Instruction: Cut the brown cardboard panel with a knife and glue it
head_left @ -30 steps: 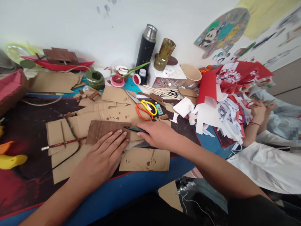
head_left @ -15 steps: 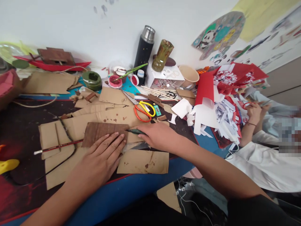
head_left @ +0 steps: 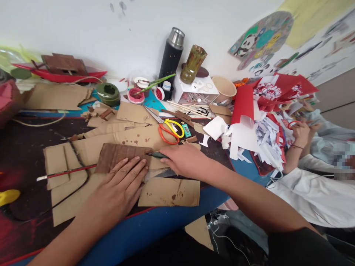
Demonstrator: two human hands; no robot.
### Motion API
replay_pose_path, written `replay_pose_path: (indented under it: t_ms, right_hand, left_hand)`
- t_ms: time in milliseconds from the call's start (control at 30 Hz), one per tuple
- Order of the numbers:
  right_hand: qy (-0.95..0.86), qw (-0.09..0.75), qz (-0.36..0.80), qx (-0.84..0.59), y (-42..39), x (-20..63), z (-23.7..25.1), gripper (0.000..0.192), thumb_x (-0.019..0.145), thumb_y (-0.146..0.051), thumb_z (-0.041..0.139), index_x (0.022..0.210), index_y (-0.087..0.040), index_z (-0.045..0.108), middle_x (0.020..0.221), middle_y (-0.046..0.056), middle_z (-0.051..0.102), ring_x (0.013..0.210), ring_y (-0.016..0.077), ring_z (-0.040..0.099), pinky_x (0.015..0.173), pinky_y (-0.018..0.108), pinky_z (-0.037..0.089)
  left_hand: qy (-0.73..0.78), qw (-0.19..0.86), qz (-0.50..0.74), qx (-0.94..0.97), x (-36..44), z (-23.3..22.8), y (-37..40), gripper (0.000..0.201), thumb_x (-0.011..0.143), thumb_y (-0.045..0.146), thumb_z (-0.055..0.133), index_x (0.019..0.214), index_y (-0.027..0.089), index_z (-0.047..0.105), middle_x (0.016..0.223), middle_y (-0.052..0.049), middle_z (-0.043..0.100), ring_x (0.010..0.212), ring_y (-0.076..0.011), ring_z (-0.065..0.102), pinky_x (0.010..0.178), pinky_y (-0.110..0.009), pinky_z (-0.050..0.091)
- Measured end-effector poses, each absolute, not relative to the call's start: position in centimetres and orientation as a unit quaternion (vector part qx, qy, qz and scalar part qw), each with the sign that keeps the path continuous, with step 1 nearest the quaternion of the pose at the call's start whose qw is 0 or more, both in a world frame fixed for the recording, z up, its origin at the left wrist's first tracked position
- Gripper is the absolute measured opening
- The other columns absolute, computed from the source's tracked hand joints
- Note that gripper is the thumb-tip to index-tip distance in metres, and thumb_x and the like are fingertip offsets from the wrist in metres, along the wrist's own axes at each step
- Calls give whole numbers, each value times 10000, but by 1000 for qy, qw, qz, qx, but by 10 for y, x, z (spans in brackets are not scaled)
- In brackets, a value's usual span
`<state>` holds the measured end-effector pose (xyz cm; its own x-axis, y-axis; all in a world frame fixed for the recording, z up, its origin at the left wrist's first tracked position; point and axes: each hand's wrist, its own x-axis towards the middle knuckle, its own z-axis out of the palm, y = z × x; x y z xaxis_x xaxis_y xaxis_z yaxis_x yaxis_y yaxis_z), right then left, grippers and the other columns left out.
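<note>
My left hand [head_left: 124,177] lies flat with fingers stretched out, pressing on a brown-painted piece of cardboard [head_left: 112,155]. My right hand [head_left: 179,158] is closed round a slim dark-green craft knife [head_left: 158,155]. The knife's tip touches the brown piece near its right end, just beyond my left fingertips. Under the piece are larger sheets of bare cardboard [head_left: 91,142]. A loose cardboard strip [head_left: 169,192] with brown spots lies by the table's front edge. Scissors [head_left: 170,131] with yellow and orange handles rest behind my right hand.
At the back stand a black thermos [head_left: 171,55], a mottled vase [head_left: 194,62], a green paint pot [head_left: 108,94] and a red model boat [head_left: 66,70]. A paintbrush [head_left: 66,173] lies on the left. White paper scraps [head_left: 266,136] pile up at right, beside another person's hands [head_left: 302,131].
The knife and my right hand have shifted slightly left over the brown piece. My left hand stays pressed on it. The whole view has moved a little.
</note>
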<state>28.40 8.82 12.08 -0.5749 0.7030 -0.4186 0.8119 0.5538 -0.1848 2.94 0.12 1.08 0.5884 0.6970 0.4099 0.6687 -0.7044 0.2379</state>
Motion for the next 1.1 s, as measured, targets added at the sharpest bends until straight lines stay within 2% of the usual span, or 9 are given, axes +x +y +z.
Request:
replay_pose_path:
  t_ms: [633,833,1000,1100]
  right_hand:
    - [860,176,-181,443,92,279,125,260,1203,-359,541,1230,-186,733,1167,115,849,977,251,763,688,345,371]
    - [869,182,-157,432,92,279,121,272,1204,-354,532,1251,-178,735,1141,117,852,949,248,765,675,341,365]
    - [879,196,-126,417,94,276,118,258,1197,-330,538,1271,-165,723,1106,127,846,919,255,772,651,343,361]
    - [883,211,-110,406,94,274,118,242,1182,-296,551,1277,-153,722,1074,140,840,886,250,763,655,335,387]
  left_hand:
    - [385,35,234,892,29,10,0,483,1137,279,517,1562,127,688,1645,-174,684,1582,-353,598,1385,-548,383]
    - [383,35,223,896,30,13,0,482,1151,264,473,1523,59,702,1645,-204,673,1569,-381,606,1381,-565,374]
    - [387,46,237,890,29,11,1,474,1149,284,497,1536,100,699,1639,-188,684,1581,-360,599,1373,-558,400]
    - [383,33,232,893,30,12,1,467,1143,268,505,1514,70,707,1621,-206,694,1557,-377,620,1358,-569,420]
